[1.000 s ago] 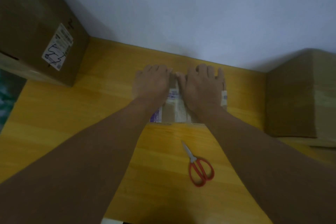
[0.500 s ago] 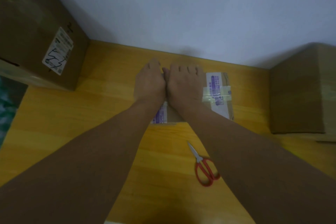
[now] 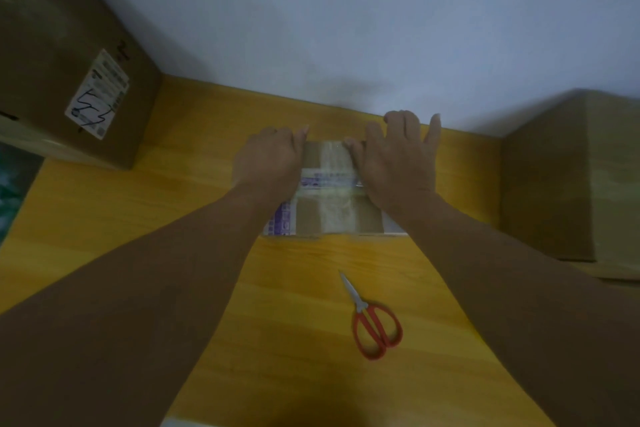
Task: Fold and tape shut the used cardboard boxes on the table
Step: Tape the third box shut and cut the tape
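A small cardboard box [image 3: 332, 215] lies flat-topped on the yellow wooden table [image 3: 173, 218] near the wall. Clear tape runs along its top seam, and a white and purple label crosses it. My left hand [image 3: 270, 163] lies palm down on the box's left part, fingers bent over the far edge. My right hand [image 3: 398, 163] presses palm down on the right part, fingers spread toward the wall. Both hands hide the box's sides.
Red-handled scissors [image 3: 372, 322] lie closed on the table in front of the box. A large cardboard box [image 3: 62, 55] with a white label stands at the back left. Another large cardboard box [image 3: 554, 177] stands at the right edge. A pale wall runs behind.
My hands were side by side on the left of the box half a second ago. They have slid apart, the right one moving to the right, which bares the taped middle.
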